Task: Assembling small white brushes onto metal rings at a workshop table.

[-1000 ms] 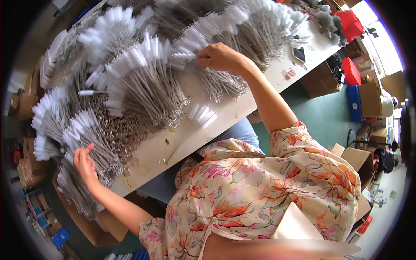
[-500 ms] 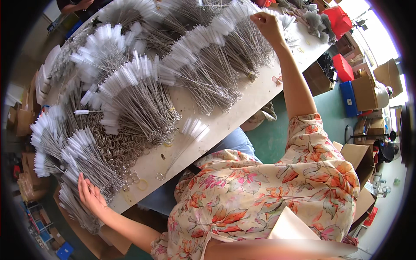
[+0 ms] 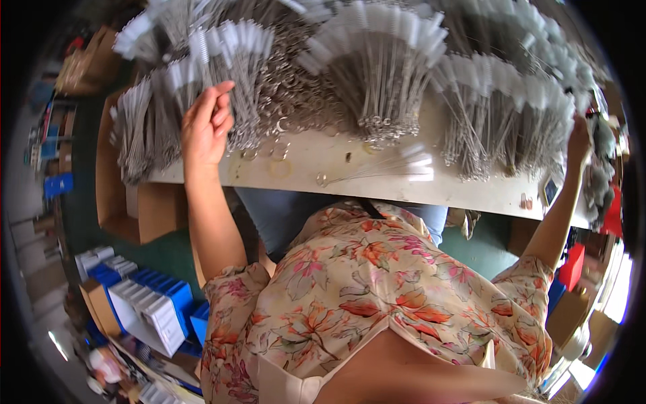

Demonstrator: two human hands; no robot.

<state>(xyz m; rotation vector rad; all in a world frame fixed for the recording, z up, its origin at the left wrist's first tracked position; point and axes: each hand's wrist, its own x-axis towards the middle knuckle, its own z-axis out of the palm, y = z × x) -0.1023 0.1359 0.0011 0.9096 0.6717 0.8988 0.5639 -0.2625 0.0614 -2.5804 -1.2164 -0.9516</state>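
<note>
Two bare hands work at opposite ends of a long pale table [image 3: 377,185] heaped with fanned bundles of thin wire brushes, each tipped with white bristles and ending in a small metal ring. From my remote seat I see my left hand [image 3: 205,128] resting near the table's left end, palm down, fingers spread fairly wide and laid on a bundle of wire brushes [image 3: 232,87] that lies close to the front edge there; the fingertips touch the wires, and nothing is pinched between them. My right hand [image 3: 579,141] reaches to the far right end of the table, pressed against the outer side of another fan of brushes [image 3: 531,114]; the picture bends and blurs so close to its rim that I cannot tell whether those fingers are closed on any wires or only laid against them. Between the two hands a large central fan of brushes [image 3: 380,60] spreads toward the back edge, its ringed ends pointing at me. Just in front of it, near the front edge, lies a small loose bunch of brushes [image 3: 387,165], apart from the piles, with a few stray rings beside it. Below the table's left end stand blue plastic bins [image 3: 158,299] and an open cardboard box [image 3: 128,202] on the green floor
</note>
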